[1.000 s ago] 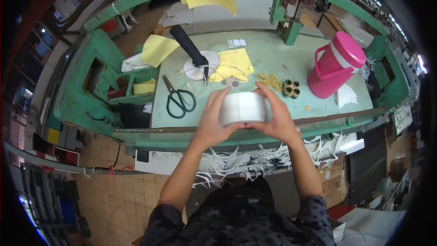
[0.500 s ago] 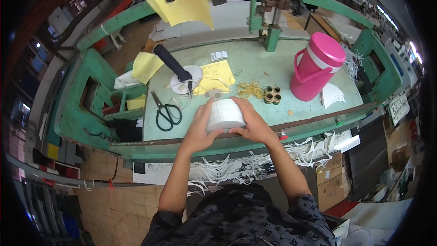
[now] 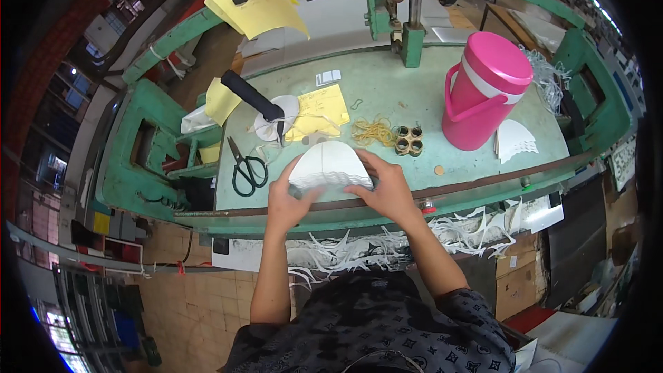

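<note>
A stack of white, half-round cut sheets (image 3: 324,164) with a wavy near edge sits at the front of the green table, a thin line running down its middle. My left hand (image 3: 288,197) is closed around the left side of the stack, its thumb along the near edge. On the opposite side my right hand (image 3: 387,190) grips it, the thumb at the front and the fingers behind. Part of the stack's sides is hidden by my hands. Scissors with black handles (image 3: 247,171) lie to the left of it.
Behind the stack are yellow papers (image 3: 321,108), tan rubber bands (image 3: 373,131) and several small dark-cored tubes (image 3: 409,141). A pink jug (image 3: 480,100) stands at right, beside more white cut sheets (image 3: 514,139). A black-wrapped rod (image 3: 252,95) leans over a white disc (image 3: 289,107).
The stack has tilted between my hands, so its broad top and wavy near edge now show. My hands have moved slightly apart. The whole view has shifted a little.
</note>
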A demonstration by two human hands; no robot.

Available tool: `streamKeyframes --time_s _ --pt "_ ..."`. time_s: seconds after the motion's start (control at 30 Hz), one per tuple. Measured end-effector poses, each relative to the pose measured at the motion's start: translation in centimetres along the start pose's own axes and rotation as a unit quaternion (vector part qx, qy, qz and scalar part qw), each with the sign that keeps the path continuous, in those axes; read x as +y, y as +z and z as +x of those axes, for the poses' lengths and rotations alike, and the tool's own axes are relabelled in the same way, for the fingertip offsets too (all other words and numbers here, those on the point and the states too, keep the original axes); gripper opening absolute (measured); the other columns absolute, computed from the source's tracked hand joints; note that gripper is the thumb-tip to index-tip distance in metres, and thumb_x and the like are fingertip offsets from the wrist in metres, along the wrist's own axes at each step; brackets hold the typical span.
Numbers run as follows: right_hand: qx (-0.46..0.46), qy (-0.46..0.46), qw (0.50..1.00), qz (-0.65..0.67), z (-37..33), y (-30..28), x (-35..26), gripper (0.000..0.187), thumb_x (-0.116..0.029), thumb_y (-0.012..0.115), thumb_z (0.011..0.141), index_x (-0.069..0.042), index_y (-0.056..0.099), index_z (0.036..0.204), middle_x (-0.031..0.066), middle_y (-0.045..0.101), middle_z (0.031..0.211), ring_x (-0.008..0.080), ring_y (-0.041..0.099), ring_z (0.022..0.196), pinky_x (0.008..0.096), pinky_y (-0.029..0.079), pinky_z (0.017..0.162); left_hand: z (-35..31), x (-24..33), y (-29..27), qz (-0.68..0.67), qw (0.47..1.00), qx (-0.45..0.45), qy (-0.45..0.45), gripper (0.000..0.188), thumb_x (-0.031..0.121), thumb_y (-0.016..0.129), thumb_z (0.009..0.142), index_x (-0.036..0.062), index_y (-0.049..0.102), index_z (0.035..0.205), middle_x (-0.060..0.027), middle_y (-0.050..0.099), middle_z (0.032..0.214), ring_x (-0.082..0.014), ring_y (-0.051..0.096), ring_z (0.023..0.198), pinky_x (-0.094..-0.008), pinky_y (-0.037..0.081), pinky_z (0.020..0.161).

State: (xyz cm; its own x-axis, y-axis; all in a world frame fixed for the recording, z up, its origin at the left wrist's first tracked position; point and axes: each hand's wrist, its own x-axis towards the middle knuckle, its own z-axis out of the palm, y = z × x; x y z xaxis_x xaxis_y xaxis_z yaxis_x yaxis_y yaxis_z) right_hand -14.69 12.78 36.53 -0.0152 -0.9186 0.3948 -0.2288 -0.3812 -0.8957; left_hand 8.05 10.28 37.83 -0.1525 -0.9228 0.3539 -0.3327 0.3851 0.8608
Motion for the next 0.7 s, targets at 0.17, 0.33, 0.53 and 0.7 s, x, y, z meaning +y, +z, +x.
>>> streamKeyframes --time_s 0.17,0.33,0.53,0.7 --pt "-0.053 0.064 0.995 -0.065 0.1 -0.5 -0.9 0.067 -0.016 0.089 0.076 0.002 0.062 0.135 0.0291 0.071 0.113 0.0417 0.073 0.101 0.0425 0.058 0.085 -0.5 -1.5 -0.6 0.056 0.998 -0.019 -0.038 0.056 0.008 0.088 0.077 -0.0035 0.067 0.128 -0.0156 0.079 0.104 -0.0174 0.075 0.095 -0.0327 0.057 0.085" --pt "-0.002 -0.055 0.992 -0.118 -0.2 -0.2 0.3 0.067 -0.020 0.086 0.081 0.000 0.059 0.140 0.0266 0.074 0.106 0.0374 0.076 0.090 0.0382 0.058 0.076 -0.4 -1.4 -0.2 0.025 0.999 -0.022 -0.015 0.064 0.003 0.086 0.078 -0.0046 0.061 0.136 -0.0170 0.075 0.116 -0.0176 0.071 0.105 -0.0331 0.055 0.092" --pt "-0.021 -0.038 0.997 -0.062 -0.1 -0.3 -0.3 0.060 -0.029 0.075 0.092 0.005 0.056 0.137 0.0316 0.070 0.108 0.0456 0.071 0.095 0.0482 0.058 0.080 -0.1 -0.2 0.4 -0.053 0.999 -0.001 0.007 0.072 -0.003 0.083 0.079 -0.0046 0.053 0.145 -0.0171 0.069 0.127 -0.0223 0.066 0.115 -0.0355 0.052 0.101" --pt "-0.015 -0.058 0.993 -0.101 -0.5 0.1 -0.1 0.056 -0.028 0.072 0.095 0.003 0.055 0.138 0.0306 0.070 0.107 0.0468 0.070 0.092 0.0507 0.057 0.077 0.4 -1.0 0.6 -0.028 1.000 0.012 -0.004 0.059 0.001 0.090 0.075 -0.0037 0.063 0.127 -0.0133 0.069 0.120 -0.0196 0.067 0.109 -0.0323 0.054 0.093"
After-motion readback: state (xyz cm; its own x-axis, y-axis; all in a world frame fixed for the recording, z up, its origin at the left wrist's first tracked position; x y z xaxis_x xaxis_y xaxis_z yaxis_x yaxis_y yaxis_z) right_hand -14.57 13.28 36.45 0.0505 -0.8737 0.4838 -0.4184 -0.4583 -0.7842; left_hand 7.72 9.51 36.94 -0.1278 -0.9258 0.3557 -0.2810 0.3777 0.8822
